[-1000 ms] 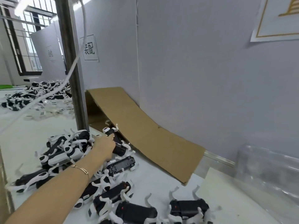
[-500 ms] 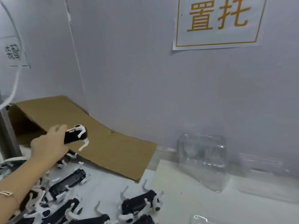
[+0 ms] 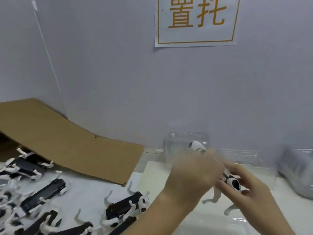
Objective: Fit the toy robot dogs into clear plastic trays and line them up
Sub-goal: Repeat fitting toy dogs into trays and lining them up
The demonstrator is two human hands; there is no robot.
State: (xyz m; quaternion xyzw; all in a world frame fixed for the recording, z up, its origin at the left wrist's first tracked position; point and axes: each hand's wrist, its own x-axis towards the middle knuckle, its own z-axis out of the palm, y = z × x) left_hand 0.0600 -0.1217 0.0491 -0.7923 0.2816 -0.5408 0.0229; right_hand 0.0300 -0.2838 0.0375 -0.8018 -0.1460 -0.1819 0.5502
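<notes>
My left hand (image 3: 191, 173) and my right hand (image 3: 245, 187) both hold one black-and-white toy robot dog (image 3: 230, 181) above the white bench. Its white head end (image 3: 197, 146) pokes out above my left hand, and its white legs hang below. Behind the hands a clear plastic tray (image 3: 176, 146) stands upright against the wall. A pile of several loose toy dogs (image 3: 42, 197) lies on the bench at the left, with one dog (image 3: 127, 207) nearest my left forearm.
A brown cardboard sheet (image 3: 67, 143) leans from the wall down to the bench at left. More clear plastic (image 3: 298, 170) is heaped at the right edge. A paper sign (image 3: 196, 21) hangs on the grey wall. Another clear tray's rim (image 3: 238, 219) shows near the bottom.
My left hand lifted a dog out of the pile and carried it right, in front of the clear tray. My right hand came into view and took hold of the same dog.
</notes>
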